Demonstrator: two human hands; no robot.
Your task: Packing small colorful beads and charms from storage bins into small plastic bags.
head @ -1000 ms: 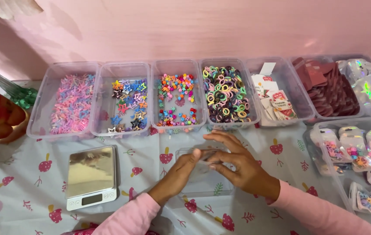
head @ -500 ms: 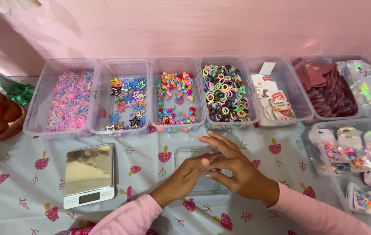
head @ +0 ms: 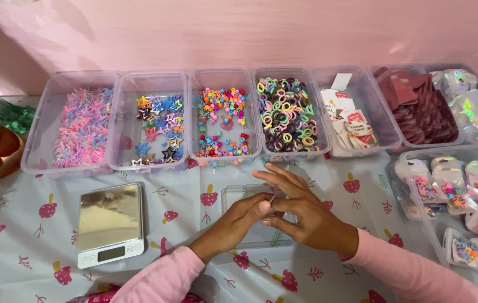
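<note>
Since a second ago the two hands have drawn closer together over the clear flat box (head: 250, 221) on the desk (head: 194, 275), the left hand (head: 238, 220) now pinching with narrowed fingers, what it grips too small to tell, against the right hand (head: 300, 210), whose fingers fan out wide. To the left sits a small digital scale (head: 109, 223). Beyond them stands a row of clear bins: pink clips (head: 82, 132), star clips (head: 157, 129), small colourful clips (head: 222, 120) and hair ties (head: 286, 115).

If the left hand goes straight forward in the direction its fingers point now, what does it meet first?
The left hand points up and right, so it would first meet the fingers of the right hand, which it already seems to touch, over the clear flat box. Depth is unclear.
</note>
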